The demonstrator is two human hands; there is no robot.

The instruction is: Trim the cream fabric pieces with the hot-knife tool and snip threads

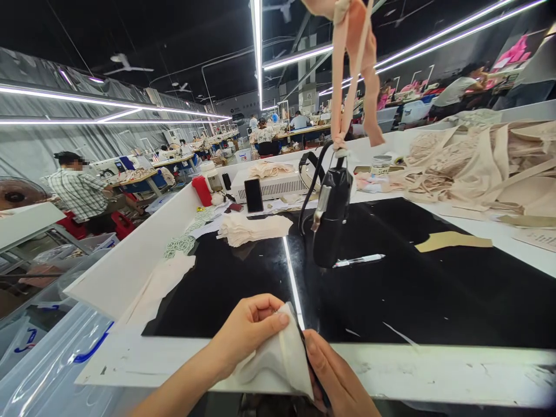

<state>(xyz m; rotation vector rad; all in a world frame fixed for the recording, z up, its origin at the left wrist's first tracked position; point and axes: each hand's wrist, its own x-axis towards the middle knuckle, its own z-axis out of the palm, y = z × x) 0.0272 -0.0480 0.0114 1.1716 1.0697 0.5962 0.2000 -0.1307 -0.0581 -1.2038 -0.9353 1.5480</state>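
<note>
Pinched between thumb and fingers of my left hand [254, 324] is a pale, cream-white fabric piece [284, 356], held at its upper edge over the table's front edge. My right hand [330, 373] is closed at the fabric's right side, around a dark, slim object [319, 382] that lies along that edge; its kind is mostly hidden by the fingers. Above the table, a black device [332, 217] with a metal lever hangs from knotted peach fabric strips [347, 75]. Just behind it, a white pen [358, 260] lies on the black mat [243, 295].
A stack of cream fabric pieces [256, 227] lies on the mat, near a dark phone [253, 196] and a white vented box [273, 185]. Beige fabric [486, 162] is heaped at right. A tan strip [454, 241] lies closer. A person [78, 185] sits at far left.
</note>
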